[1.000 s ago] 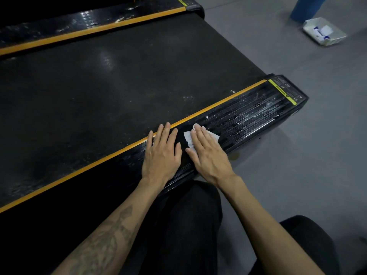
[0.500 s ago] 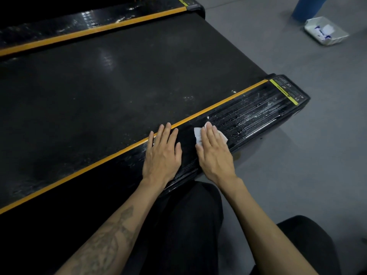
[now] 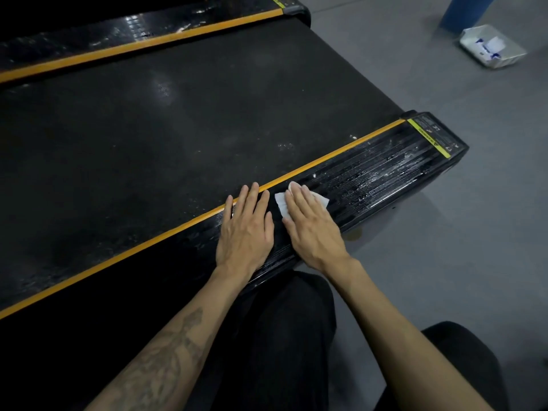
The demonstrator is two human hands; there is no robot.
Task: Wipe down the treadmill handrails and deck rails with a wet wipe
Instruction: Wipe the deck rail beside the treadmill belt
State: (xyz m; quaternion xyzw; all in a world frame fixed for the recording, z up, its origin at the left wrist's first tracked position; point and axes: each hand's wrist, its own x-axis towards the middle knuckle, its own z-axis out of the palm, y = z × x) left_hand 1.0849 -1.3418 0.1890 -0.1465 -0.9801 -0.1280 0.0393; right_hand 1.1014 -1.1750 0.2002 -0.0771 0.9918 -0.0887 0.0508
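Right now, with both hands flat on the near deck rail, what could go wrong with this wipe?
The wet wipe lies under flat right hand fingers, not gripped, so it may bunch or slip out. The deck rail ahead looks wet and streaked; one small wipe may only smear it. The left hand rests on the slick rail and could slide.

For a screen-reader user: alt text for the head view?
A right hand presses a white wet wipe flat on a treadmill's black deck rail; the left hand rests flat beside it.

A gym floor: a treadmill belt [image 3: 192, 123] with orange-edged deck rails [image 3: 370, 176] on grey flooring [image 3: 444, 262].
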